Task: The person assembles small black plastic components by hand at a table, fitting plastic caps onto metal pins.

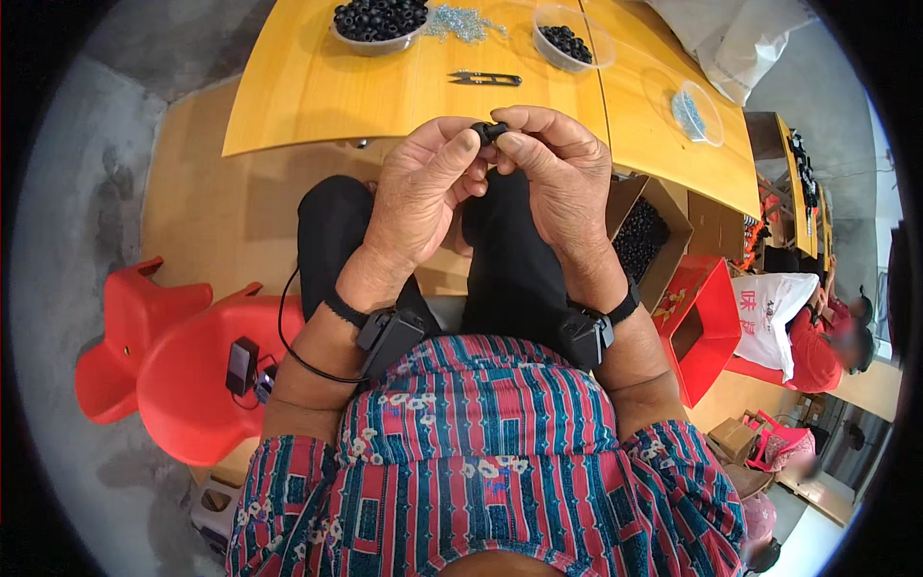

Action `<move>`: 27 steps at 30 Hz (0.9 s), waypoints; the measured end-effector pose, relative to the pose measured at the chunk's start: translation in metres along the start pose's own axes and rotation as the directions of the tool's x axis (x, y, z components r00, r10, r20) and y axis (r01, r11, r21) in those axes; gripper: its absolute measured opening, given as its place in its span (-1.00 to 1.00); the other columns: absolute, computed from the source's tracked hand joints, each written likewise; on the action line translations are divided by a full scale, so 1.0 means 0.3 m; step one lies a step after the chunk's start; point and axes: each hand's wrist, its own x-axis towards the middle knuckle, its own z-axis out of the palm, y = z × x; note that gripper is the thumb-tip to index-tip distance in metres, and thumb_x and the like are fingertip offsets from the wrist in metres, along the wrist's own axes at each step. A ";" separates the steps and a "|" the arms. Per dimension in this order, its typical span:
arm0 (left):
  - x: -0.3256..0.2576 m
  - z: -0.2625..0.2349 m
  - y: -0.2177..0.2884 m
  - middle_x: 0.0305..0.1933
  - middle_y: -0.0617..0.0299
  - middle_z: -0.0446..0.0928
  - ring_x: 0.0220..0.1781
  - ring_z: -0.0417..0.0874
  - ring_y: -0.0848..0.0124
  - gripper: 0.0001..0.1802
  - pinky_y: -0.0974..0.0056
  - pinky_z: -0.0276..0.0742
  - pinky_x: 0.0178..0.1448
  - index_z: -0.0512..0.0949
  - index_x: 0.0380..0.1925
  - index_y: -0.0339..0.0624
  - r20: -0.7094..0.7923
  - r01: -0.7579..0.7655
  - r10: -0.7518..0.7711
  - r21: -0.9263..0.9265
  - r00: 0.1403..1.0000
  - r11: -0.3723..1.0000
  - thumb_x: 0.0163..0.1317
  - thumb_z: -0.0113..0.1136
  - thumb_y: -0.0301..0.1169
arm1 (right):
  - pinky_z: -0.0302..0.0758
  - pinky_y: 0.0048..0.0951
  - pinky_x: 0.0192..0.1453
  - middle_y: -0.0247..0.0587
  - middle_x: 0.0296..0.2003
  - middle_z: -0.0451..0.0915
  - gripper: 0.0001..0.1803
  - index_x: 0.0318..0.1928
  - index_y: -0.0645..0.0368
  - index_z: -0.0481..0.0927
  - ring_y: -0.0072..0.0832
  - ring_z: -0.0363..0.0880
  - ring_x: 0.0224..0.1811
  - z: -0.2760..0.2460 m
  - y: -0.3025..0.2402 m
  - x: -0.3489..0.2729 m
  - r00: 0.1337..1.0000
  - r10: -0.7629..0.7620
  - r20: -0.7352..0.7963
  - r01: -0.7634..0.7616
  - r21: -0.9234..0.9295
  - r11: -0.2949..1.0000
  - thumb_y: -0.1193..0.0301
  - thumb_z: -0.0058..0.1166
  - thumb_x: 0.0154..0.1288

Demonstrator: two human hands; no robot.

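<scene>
Above my lap, near the table's front edge, my left hand (420,183) and my right hand (558,173) meet fingertip to fingertip. Pinched between thumbs and forefingers is a small rounded black part (487,133), partly covered by the fingers. Whether it is one part or two pressed together, I cannot tell. Beyond the hands a pair of black thread snips (486,79) lies on the yellow table (327,101). A clear bowl (377,46) at the far left holds many black ring-like parts.
Tiny clear bluish pieces (465,23) lie loose by that bowl. Another clear bowl (603,53) holds black parts; a third container (712,123) holds bluish pieces. A cardboard box (677,231) of black parts and a red box (716,327) stand right. Red chairs (187,385) stand left.
</scene>
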 end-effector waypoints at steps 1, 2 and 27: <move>-0.010 0.000 -0.001 -0.32 0.31 0.53 -0.35 0.44 0.62 -0.74 0.53 0.43 -0.26 0.49 -0.13 -0.25 0.027 -0.006 0.006 -0.009 1.000 1.000 0.28 0.11 -0.32 | 0.52 -0.63 -0.31 -0.24 -0.40 0.61 -0.81 -0.18 0.35 0.60 -0.61 0.53 -0.44 -0.002 0.000 -0.009 1.000 -0.008 0.022 0.008 0.030 1.000 0.62 0.12 0.15; -0.021 0.005 0.000 -0.32 0.31 0.53 -0.35 0.44 0.62 -0.74 0.53 0.43 -0.26 0.49 -0.13 -0.25 0.031 -0.011 0.011 -0.002 0.999 1.000 0.28 0.11 -0.32 | 0.52 -0.63 -0.31 -0.24 -0.40 0.61 -0.81 -0.18 0.35 0.60 -0.61 0.53 -0.44 -0.002 -0.001 -0.019 1.000 -0.017 0.025 0.016 0.034 0.999 0.62 0.12 0.15; -0.055 0.012 0.025 -0.34 0.30 0.55 -0.39 0.50 0.62 -0.77 0.52 0.49 -0.29 0.51 -0.14 -0.23 0.079 -0.067 0.064 0.047 0.995 0.997 0.27 0.12 -0.36 | 0.47 -0.67 -0.34 -0.22 -0.38 0.61 -0.81 -0.18 0.35 0.59 -0.63 0.50 -0.45 0.017 0.001 -0.038 0.997 0.008 0.080 -0.026 0.226 0.974 0.63 0.10 0.16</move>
